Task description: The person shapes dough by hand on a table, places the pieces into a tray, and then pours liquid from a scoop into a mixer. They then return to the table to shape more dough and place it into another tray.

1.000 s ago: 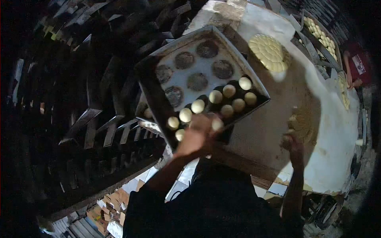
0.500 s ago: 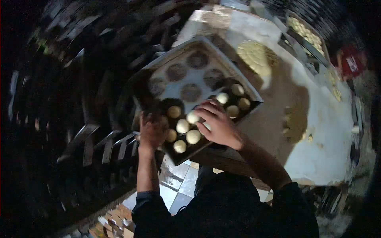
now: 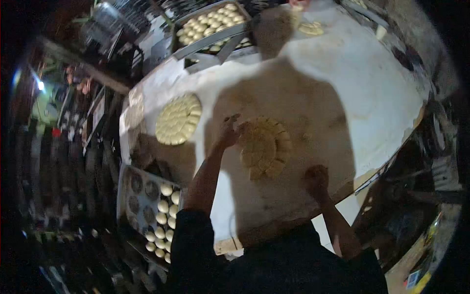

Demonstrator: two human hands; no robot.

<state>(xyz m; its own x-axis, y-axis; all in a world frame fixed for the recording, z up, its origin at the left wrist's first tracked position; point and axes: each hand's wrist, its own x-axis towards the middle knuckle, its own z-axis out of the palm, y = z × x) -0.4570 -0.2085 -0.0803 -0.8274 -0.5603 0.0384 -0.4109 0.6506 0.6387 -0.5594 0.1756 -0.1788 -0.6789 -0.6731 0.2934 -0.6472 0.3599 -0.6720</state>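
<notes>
Reaches with left hand (image 3: 230, 133), fingers parted, just beside the cut dough round (image 3: 264, 147) on the desk (image 3: 382, 83); curls right hand (image 3: 317, 180) above its near side, cannot tell whether gripping anything.

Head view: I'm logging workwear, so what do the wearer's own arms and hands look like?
The left hand and right hand show no gloves, and the forearms are bare. Dark, apparently black sleeves cover the arms above. No sleeve markings are discernible.

Dough (image 3: 262, 149) on table (image 3: 387, 93), tray (image 3: 142, 175) left
</notes>
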